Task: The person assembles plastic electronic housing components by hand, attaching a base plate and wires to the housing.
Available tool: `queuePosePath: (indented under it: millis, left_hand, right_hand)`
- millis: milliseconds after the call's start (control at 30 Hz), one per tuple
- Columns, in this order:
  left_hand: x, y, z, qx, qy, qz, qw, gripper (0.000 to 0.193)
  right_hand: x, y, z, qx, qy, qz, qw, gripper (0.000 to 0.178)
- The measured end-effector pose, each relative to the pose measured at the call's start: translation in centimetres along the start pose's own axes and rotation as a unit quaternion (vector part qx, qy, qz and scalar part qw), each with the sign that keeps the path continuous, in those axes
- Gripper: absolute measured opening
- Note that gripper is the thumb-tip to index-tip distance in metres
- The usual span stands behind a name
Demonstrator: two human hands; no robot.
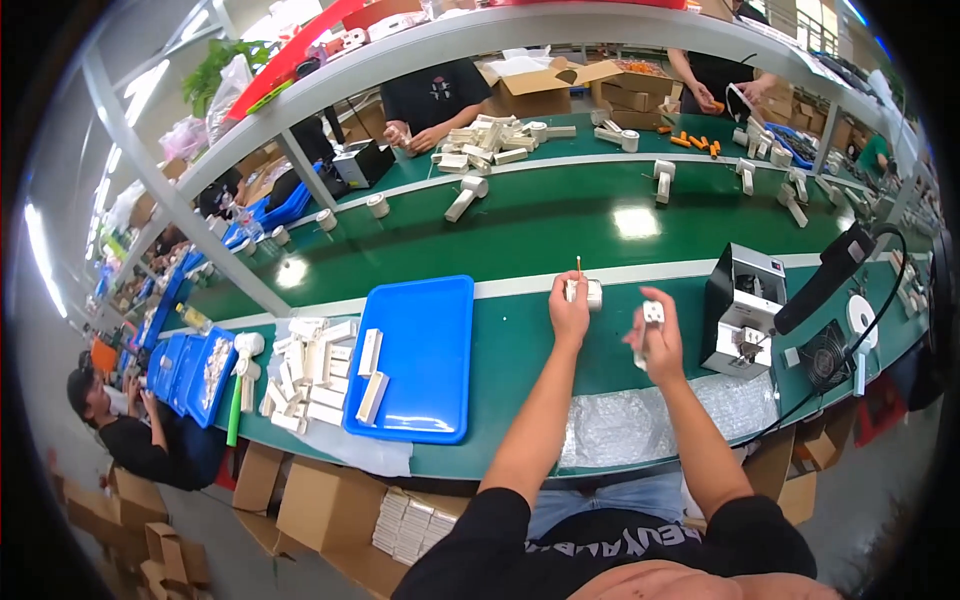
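My left hand is closed around a white rounded part; a thin orange stick or wire rises beside its fingers. To its right, my right hand is bent round a white plastic piece with dark holes in its end. Another pale bit shows below those fingers, and I cannot tell whether it is the same piece. Both hands are above the green bench, apart from each other. Under the right forearm lies a sheet of bubble wrap.
A blue tray with two white blocks stands left, beside a pile of white blocks. At right are a grey-black machine, a black handheld tool and a cable. Beyond runs a green belt carrying white T-shaped parts. Co-workers sit opposite.
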State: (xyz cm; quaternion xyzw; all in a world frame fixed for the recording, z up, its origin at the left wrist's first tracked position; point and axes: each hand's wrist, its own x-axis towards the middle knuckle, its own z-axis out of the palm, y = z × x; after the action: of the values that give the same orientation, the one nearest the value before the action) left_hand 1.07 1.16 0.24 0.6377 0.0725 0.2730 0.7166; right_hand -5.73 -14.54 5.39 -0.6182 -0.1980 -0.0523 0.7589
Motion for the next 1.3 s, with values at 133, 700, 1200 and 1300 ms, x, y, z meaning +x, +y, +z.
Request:
queuePosePath:
  millis: [133,700,1200,1300]
  left_hand:
    - [1.2,-0.9,-1.0,-0.055,-0.029,-0.018,0.998,0.017]
    - [-0.8,-0.4,-3.5,-0.044,-0.112,0.047,0.992,0.018]
    - [-2.2,1.9,-2.5,0.089,-0.184,0.118,0.972,0.019]
    - [-2.2,2.4,-3.0,0.133,-0.226,0.167,0.950,0.022]
  right_hand:
    - [-4.2,3.4,-4.1,-0.193,-0.044,0.071,0.978,0.043]
    - [-1.0,0.7,-2.6,0.040,-0.182,0.120,0.975,0.049]
    - [7.0,0.9,-0.8,0.260,0.035,-0.021,0.965,0.037]
    - [7.0,1.8,-1.6,0.294,0.035,0.026,0.955,0.033]
